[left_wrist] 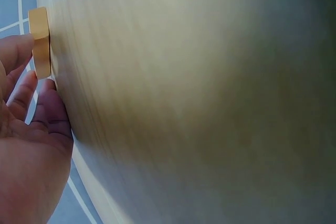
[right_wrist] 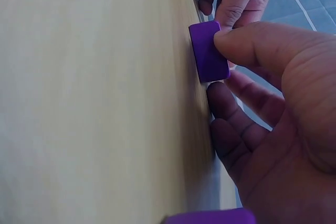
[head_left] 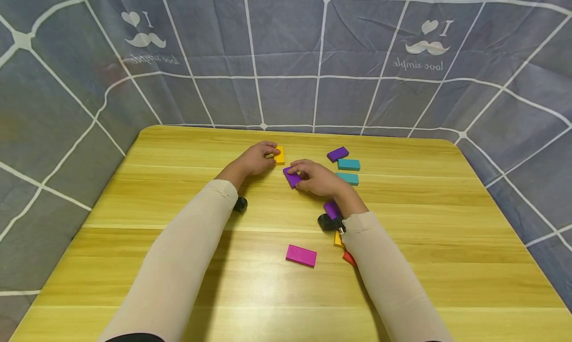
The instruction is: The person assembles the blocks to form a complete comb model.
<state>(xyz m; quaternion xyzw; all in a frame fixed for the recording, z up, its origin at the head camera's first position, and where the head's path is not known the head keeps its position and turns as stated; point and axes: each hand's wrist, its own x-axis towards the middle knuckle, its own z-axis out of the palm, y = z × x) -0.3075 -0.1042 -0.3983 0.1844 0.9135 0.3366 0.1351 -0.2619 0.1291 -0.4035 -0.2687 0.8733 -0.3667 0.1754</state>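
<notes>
Left hand [head_left: 258, 158], fingers partly bent, pinches a yellow block [head_left: 280, 156] by its left side, near the middle of the far edge of the table [head_left: 156, 183]. Thumb contact shows in left wrist view; fingertips behind the block are hidden. Right hand [head_left: 319, 178], fingers curved with a narrow gap, pinches a purple block [head_left: 291, 179] just nearer the front edge than the yellow one and to its right, blocks apart. Index fingertip is behind the block in right wrist view; cannot tell if the block touches the table.

Toward the far right corner: second purple block [head_left: 337, 154], tilted in plan, then farther teal block [head_left: 348, 165] and nearer teal block [head_left: 349, 179], the latter's left end meeting the right hand's outline. Third purple block [head_left: 331, 209] is partly covered by the right wrist and a black device [head_left: 328, 222]. Second yellow block [head_left: 338, 239] and red block [head_left: 349, 258] poke out from under the right sleeve [head_left: 393, 272]; only corners visible, full shape unclear. Pink block [head_left: 301, 256] lies fully visible, nearer the front edge. Another black device [head_left: 240, 205] is half hidden by the left sleeve [head_left: 183, 247].

Purple piece at bottom of right wrist view is cut off; cannot tell which block.
</notes>
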